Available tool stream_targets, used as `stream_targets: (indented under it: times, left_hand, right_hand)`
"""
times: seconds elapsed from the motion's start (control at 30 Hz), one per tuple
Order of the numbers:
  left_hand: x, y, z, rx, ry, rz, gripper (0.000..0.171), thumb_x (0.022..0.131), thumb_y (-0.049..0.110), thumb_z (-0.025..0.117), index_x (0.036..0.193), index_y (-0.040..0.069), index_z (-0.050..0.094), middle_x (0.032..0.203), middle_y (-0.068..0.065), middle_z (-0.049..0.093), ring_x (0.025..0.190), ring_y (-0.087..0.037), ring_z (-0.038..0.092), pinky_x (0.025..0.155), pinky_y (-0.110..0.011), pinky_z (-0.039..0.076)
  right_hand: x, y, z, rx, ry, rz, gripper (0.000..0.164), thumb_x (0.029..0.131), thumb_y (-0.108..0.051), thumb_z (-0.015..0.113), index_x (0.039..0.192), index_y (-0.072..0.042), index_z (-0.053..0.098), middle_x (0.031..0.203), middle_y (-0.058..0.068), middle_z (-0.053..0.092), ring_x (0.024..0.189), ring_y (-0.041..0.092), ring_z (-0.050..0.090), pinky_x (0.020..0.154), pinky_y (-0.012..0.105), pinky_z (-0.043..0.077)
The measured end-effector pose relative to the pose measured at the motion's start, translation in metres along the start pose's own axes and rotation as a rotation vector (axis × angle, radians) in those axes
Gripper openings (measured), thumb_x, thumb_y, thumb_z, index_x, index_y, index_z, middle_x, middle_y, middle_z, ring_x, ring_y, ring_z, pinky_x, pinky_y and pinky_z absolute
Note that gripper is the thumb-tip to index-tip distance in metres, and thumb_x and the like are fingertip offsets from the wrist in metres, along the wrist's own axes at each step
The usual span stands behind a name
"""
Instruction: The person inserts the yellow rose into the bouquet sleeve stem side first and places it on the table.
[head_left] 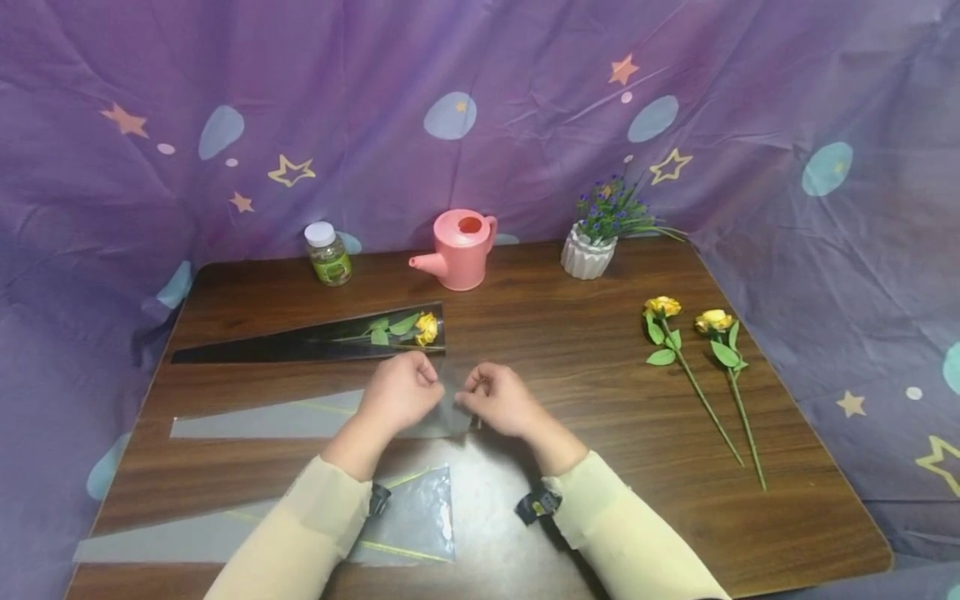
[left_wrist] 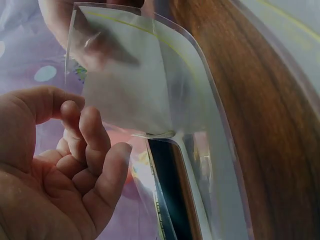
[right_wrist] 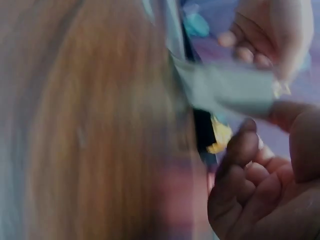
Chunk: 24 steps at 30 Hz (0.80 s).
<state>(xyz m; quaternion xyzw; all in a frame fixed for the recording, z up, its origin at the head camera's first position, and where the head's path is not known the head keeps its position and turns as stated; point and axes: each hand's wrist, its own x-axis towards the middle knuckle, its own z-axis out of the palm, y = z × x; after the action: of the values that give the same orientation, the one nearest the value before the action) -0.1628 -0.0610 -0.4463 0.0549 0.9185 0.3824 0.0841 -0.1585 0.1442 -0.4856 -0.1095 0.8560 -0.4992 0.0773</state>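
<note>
A clear plastic flower sleeve [head_left: 292,419] with a grey-white back lies in the middle row, its wide end lifted off the table. At that end my left hand [head_left: 401,393] pinches the film's edge between thumb and forefinger. My right hand [head_left: 504,400] pinches the same end a short way to the right, its other fingers curled. In the left wrist view, the mouth of the sleeve [left_wrist: 135,75] stands up in a curve beside my left fingers. The right wrist view is blurred, with the film [right_wrist: 230,92] reaching my right thumb.
Behind lies a black-backed sleeve [head_left: 247,346] holding a yellow rose [head_left: 426,329]; nearer me is another clear sleeve [head_left: 412,517]. Two yellow roses [head_left: 662,307] [head_left: 712,320] lie right. A jar [head_left: 328,254], pink watering can [head_left: 461,250] and potted plant [head_left: 590,252] line the back.
</note>
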Motion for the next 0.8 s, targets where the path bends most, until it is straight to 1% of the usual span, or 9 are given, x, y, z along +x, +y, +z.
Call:
stream_targets:
  times: [0.07,0.17,0.33,0.4,0.47,0.57,0.67,0.73,0.8]
  left_hand:
    - [0.0,0.0,0.001,-0.012,-0.001,0.003,0.009,0.085,0.015,0.076,0.086,0.011,0.068,0.082,-0.002,0.072,0.076,-0.019,0.067,0.076,-0.04,0.057]
    - [0.001,0.001,0.003,-0.025,0.002,0.016,0.009,0.085,0.015,0.075,0.086,0.01,0.068,0.083,-0.002,0.073,0.077,-0.019,0.068,0.078,-0.041,0.059]
    - [0.002,0.003,0.002,-0.043,0.013,0.029,0.01,0.086,0.016,0.075,0.086,0.01,0.068,0.083,-0.002,0.073,0.079,-0.019,0.069,0.078,-0.041,0.059]
    - [0.002,0.003,0.002,-0.045,0.015,0.027,0.01,0.087,0.017,0.075,0.087,0.009,0.069,0.083,-0.002,0.074,0.079,-0.019,0.069,0.078,-0.041,0.058]
    - [0.002,0.003,0.002,-0.047,0.016,0.024,0.01,0.087,0.017,0.076,0.088,0.01,0.069,0.084,-0.002,0.074,0.08,-0.02,0.069,0.079,-0.041,0.059]
    - [0.002,0.002,0.003,-0.054,0.023,0.024,0.01,0.087,0.017,0.075,0.09,0.009,0.069,0.086,-0.003,0.074,0.081,-0.021,0.07,0.08,-0.042,0.059]
    - [0.003,0.002,0.003,-0.068,0.034,0.016,0.013,0.087,0.017,0.075,0.094,0.008,0.069,0.086,-0.005,0.074,0.081,-0.022,0.069,0.08,-0.044,0.058]
    - [0.002,0.001,0.003,-0.078,0.041,0.009,0.015,0.087,0.016,0.075,0.097,0.007,0.068,0.086,-0.005,0.073,0.08,-0.023,0.069,0.079,-0.045,0.058]
    - [0.003,0.001,0.003,-0.082,0.042,-0.003,0.016,0.088,0.017,0.075,0.099,0.007,0.068,0.086,-0.006,0.072,0.079,-0.024,0.068,0.079,-0.046,0.057]
  right_hand:
    - [-0.003,0.005,-0.015,0.04,0.01,0.001,0.015,0.094,-0.01,0.077,0.092,0.002,0.068,0.062,0.003,0.061,0.05,0.01,0.053,0.046,0.024,0.043]
    - [-0.007,0.017,-0.052,-0.014,0.129,0.002,0.015,0.096,-0.01,0.075,0.093,0.004,0.072,0.068,0.009,0.066,0.055,0.011,0.056,0.052,0.025,0.046]
    - [-0.019,0.046,-0.132,-0.274,0.369,0.056,0.016,0.099,-0.008,0.069,0.102,0.006,0.076,0.089,0.018,0.076,0.077,0.023,0.066,0.073,0.036,0.051]
    - [-0.028,0.058,-0.161,-0.352,0.438,0.124,0.02,0.101,-0.01,0.066,0.108,0.007,0.075,0.098,0.022,0.077,0.088,0.032,0.07,0.079,0.044,0.053]
    - [-0.038,0.069,-0.185,-0.432,0.48,0.207,0.026,0.103,-0.012,0.061,0.115,0.007,0.074,0.108,0.026,0.075,0.098,0.041,0.07,0.084,0.053,0.053]
    - [-0.051,0.084,-0.215,-0.564,0.466,0.351,0.033,0.103,-0.013,0.053,0.123,0.007,0.071,0.119,0.031,0.071,0.108,0.053,0.066,0.087,0.063,0.052]
    - [-0.059,0.095,-0.234,-0.688,0.371,0.465,0.036,0.103,-0.015,0.05,0.126,0.005,0.069,0.124,0.037,0.065,0.11,0.06,0.061,0.085,0.068,0.052]
    - [-0.062,0.099,-0.242,-0.729,0.301,0.512,0.037,0.103,-0.017,0.05,0.126,0.004,0.069,0.125,0.04,0.063,0.109,0.063,0.06,0.082,0.069,0.052]
    - [-0.063,0.103,-0.246,-0.734,0.245,0.56,0.037,0.102,-0.019,0.05,0.125,0.004,0.068,0.126,0.042,0.06,0.111,0.064,0.058,0.082,0.069,0.052]
